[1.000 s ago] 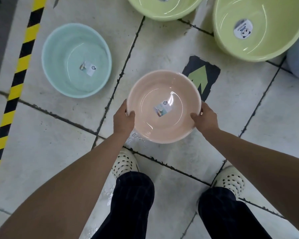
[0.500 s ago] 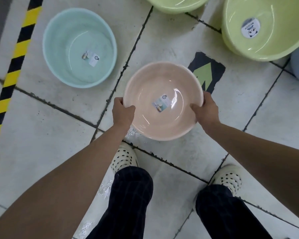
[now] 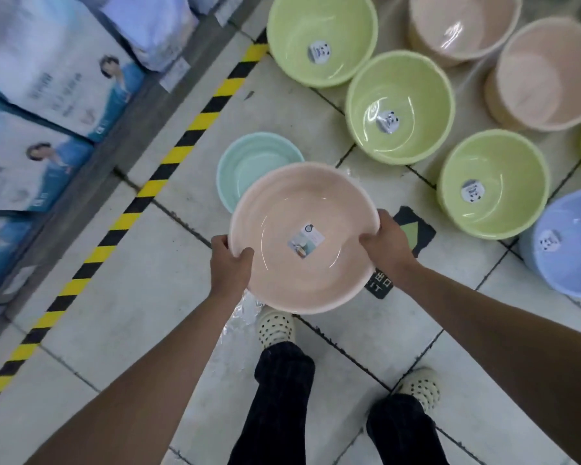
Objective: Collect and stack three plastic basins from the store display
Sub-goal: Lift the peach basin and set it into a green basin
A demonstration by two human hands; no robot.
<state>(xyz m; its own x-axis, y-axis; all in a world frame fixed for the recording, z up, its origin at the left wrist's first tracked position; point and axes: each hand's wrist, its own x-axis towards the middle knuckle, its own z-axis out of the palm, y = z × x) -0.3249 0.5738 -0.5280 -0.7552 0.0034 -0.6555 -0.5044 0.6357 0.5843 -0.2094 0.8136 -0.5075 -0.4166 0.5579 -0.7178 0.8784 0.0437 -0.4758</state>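
A pink basin [image 3: 292, 216] with a sticker inside is held up off the tiled floor in front of me. My left hand [image 3: 230, 265] grips its left rim and my right hand [image 3: 384, 245] grips its right rim. Behind it on the floor sits a pale teal basin [image 3: 249, 166], partly hidden by the pink one. Three green basins [image 3: 399, 95] stand in a row to the upper right. Further right sit a blue basin [image 3: 571, 243] and two tall pink tubs [image 3: 544, 75].
A shelf with white and blue boxes [image 3: 47, 78] runs along the left, bordered by a yellow-black floor stripe [image 3: 155, 182]. A black floor sticker with a green arrow [image 3: 416, 229] lies under my right hand. My feet in white clogs [image 3: 275, 327] stand below the basin.
The pink basin has been lifted off the floor and now hangs partly over the teal basin. The view has tilted up, bringing the shelf and more basins into sight.
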